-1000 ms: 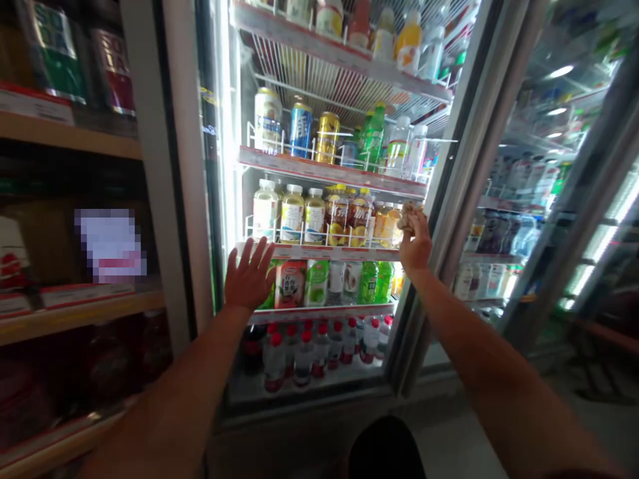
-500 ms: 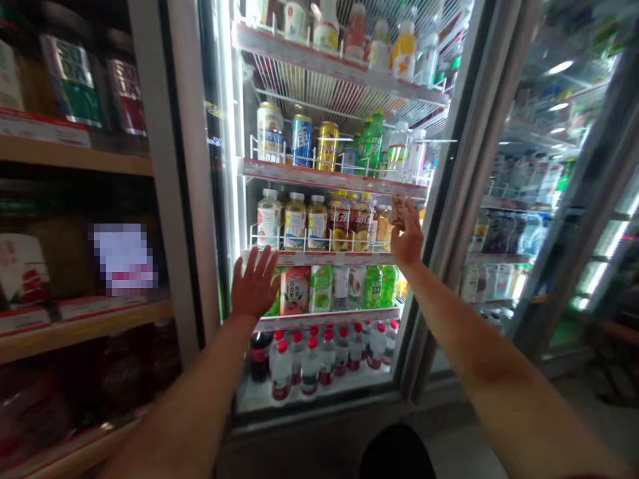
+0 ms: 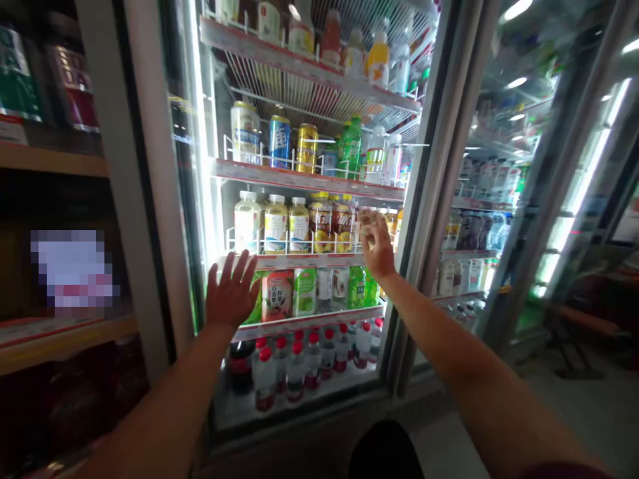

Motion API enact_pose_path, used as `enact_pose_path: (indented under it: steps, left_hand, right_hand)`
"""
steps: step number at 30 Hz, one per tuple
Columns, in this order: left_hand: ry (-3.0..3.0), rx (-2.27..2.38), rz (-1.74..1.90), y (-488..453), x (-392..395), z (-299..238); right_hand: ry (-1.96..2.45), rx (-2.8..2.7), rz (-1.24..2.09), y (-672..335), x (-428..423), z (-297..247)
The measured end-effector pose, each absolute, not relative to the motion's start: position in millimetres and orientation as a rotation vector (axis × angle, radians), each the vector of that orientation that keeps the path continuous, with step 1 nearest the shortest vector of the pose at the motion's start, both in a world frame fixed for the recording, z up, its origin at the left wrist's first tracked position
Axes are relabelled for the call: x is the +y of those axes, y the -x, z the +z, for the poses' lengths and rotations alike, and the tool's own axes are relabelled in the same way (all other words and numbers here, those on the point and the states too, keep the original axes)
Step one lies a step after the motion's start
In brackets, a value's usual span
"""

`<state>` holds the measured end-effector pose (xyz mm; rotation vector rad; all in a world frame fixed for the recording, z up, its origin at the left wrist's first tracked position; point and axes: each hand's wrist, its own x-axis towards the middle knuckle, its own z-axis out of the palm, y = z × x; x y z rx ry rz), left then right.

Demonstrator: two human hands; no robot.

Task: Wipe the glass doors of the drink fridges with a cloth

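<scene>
My left hand (image 3: 232,293) lies flat with fingers spread on the glass door (image 3: 219,100) of a lit drinks cooler, level with the shelf of green bottles (image 3: 304,289). My right hand (image 3: 378,247) is raised against the glass near the door's right frame (image 3: 424,199). Its fingers are curled round a pale crumpled cloth (image 3: 366,225), which is blurred. Behind the glass at that height stand pale and amber bottles (image 3: 272,223).
Cans (image 3: 279,140) fill the shelf above, red-capped bottles (image 3: 299,362) the bottom. Dark wooden store shelves (image 3: 54,339) stand to the left. A second glass-door cooler (image 3: 499,219) stands to the right. A dark rounded shape (image 3: 384,452) sits low at the frame's bottom edge.
My right hand with the cloth has slid left and slightly down along the glass, away from the door frame. The left hand has stayed flat on the glass. My view shifted right.
</scene>
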<state>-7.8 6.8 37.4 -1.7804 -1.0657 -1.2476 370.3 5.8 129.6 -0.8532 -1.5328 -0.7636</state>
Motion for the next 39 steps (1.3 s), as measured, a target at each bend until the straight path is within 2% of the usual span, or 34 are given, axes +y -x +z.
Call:
enact_pose_path:
  steps: [4, 9, 15, 21, 27, 34, 39]
  left_hand:
    - [1.77, -1.065, -1.237, 8.6, 8.6, 37.0]
    - [1.727, -1.053, -1.183, 8.4, 7.5, 36.6]
    - [1.728, -1.041, -1.183, 9.0, 7.8, 36.4]
    - [1.68, -1.024, -1.16, 9.6, 11.1, 34.9]
    - [1.707, -1.057, -1.134, 8.9, 7.1, 36.7]
    - [1.65, -1.003, -1.117, 9.2, 4.8, 36.4]
    - [1.608, -0.976, -1.091, 8.8, 1.6, 37.2]
  right_hand:
    - [0.792, -1.582, -0.747, -376.0, 7.4, 135.0]
    - [0.813, -1.243, -0.605, -385.3, 13.1, 159.8]
    - [0.741, -1.579, -0.709, -373.9, 6.9, 143.7]
    - [0.782, -1.296, -0.715, -374.9, 15.0, 169.4]
    - [0.658, -1.823, -0.9, -340.0, 3.8, 137.7]
    - [0.806, -1.262, -0.806, -317.9, 17.2, 167.7]
    - [0.704, -1.539, -0.887, -293.9, 19.5, 152.1]
